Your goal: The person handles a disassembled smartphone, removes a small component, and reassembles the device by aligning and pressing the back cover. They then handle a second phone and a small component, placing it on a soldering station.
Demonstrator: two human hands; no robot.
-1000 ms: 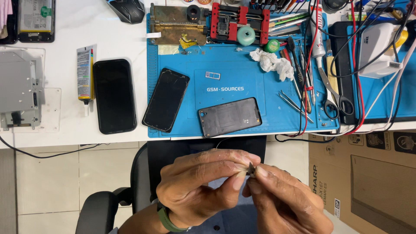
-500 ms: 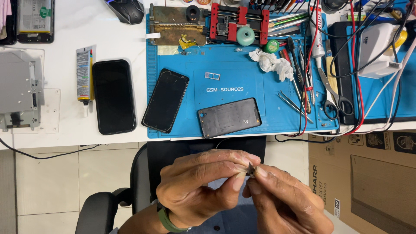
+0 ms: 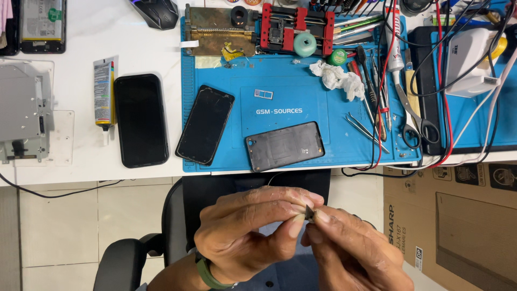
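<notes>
Both hands met low in the view, in front of the desk edge and above a black office chair (image 3: 177,226). The left hand (image 3: 253,231) was curled, its thumb and forefinger pinched narrow on a tiny dark part (image 3: 309,213). The right hand (image 3: 350,248) came in from the other side with its fingertips closed on the same part, so the piece sat between the two sets of fingers — too small to say what it was, perhaps a bit of plastic or metal. A green band (image 3: 207,274) circled the left wrist.

On the desk beyond, a blue work mat (image 3: 280,75) carried a dark phone back cover (image 3: 284,145) near its front edge and a black phone (image 3: 205,124) lying tilted across its left border. Just left of the mat, on the white desk (image 3: 81,32), lay a second black phone (image 3: 140,119) with a glue tube (image 3: 103,92) beside it. A red and black clamp jig (image 3: 296,28) stood at the back of the mat, with a crumpled white tissue (image 3: 336,78) to its right. Further right lay tweezers (image 3: 366,132) and scissors (image 3: 414,116) — close together among red and black cables. A brown cardboard box (image 3: 458,226) stood on the floor at the right, well apart from the hands.
</notes>
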